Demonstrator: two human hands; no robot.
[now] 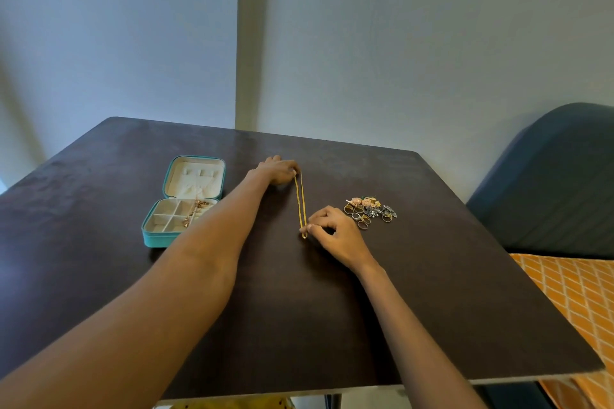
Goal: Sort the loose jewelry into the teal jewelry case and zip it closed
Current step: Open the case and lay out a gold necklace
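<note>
A gold chain necklace [301,201] lies stretched in a long doubled loop on the dark table [432,292]. My left hand [278,170] pinches its far end and my right hand [335,232] pinches its near end. The teal jewelry case [156,238] stands open at the left, its cream lid [195,176] laid back. A rose-gold piece [194,212] lies across its small compartments. A pile of loose rings and earrings [369,211] sits just right of my right hand.
The table's near edge runs along the bottom and its right edge slants past a blue-grey chair [551,189] with an orange patterned cloth [578,302]. A plain wall stands behind the far edge.
</note>
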